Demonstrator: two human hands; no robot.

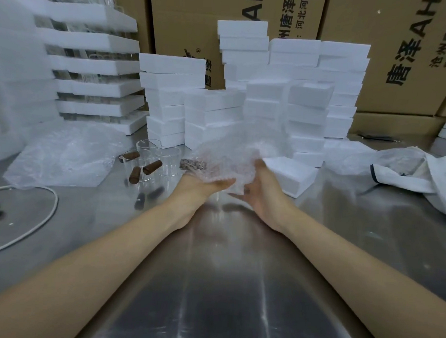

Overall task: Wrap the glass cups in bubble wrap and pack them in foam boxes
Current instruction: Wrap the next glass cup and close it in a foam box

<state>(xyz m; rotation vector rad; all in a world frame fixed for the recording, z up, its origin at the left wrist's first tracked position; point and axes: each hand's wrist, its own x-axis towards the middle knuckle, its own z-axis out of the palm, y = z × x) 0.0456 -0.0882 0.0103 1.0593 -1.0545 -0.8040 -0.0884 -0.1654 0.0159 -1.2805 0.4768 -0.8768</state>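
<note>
Bubble wrap [227, 164], light, soft and slippery, sat bunched above the steel table [213, 282], with the left hand [206, 184] lying flat-palmed beneath it and the right hand [260, 193] gripping its side, thumb in front. A brown patch in the folds was probably a cup handle, so the brittle bundle wanted support from below. Bare glass cups [151, 161] stood at left, a foam box [290, 175] just right. Cartons [402, 61] behind read "唐泽 AH", "沧州" and "河北".
</note>
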